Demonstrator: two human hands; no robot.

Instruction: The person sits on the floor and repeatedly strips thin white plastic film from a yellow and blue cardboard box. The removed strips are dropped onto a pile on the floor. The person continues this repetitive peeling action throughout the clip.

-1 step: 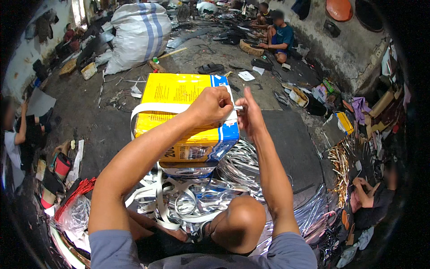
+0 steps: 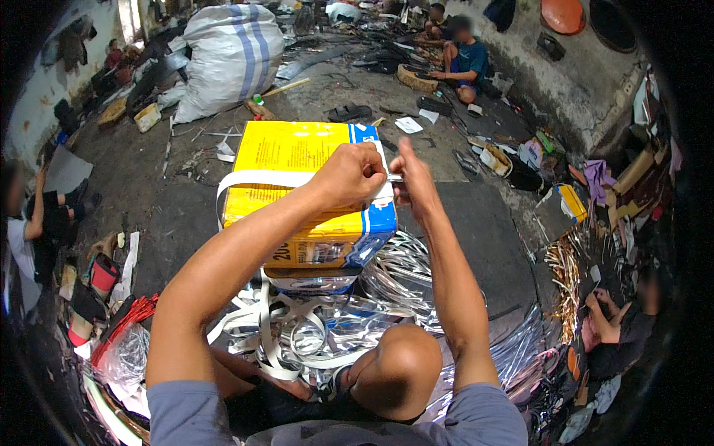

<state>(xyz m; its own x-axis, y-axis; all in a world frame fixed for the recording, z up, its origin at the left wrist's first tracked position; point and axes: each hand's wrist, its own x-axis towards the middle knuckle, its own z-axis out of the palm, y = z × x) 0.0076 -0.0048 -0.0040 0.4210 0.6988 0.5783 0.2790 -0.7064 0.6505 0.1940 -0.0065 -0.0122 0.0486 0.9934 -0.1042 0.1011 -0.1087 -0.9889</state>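
A yellow and blue cardboard box (image 2: 290,145) stands in front of me. A long white flat strap (image 2: 256,178) lies across its top and loops down over the left side. My left hand (image 2: 353,177) is closed in a pinch on the strap near the box's right edge. From that pinch a narrow pale end (image 2: 396,178) sticks out to the right. There my right hand (image 2: 415,182) has its fingers curled against this end, thumb side up. The fingertips are partly hidden. More white strap (image 2: 268,327) lies in loose coils below the box.
Shiny silver strips (image 2: 398,271) are heaped by my knees. Ahead stands a big white sack (image 2: 230,63) with blue stripes. Co-workers sit at the far right, the right edge and the left edge. Golden strips (image 2: 565,282) and scraps line the right side.
My right hand has shifted very slightly, its upper part tipping a little to the left. My left hand, the strap and the box look the same.
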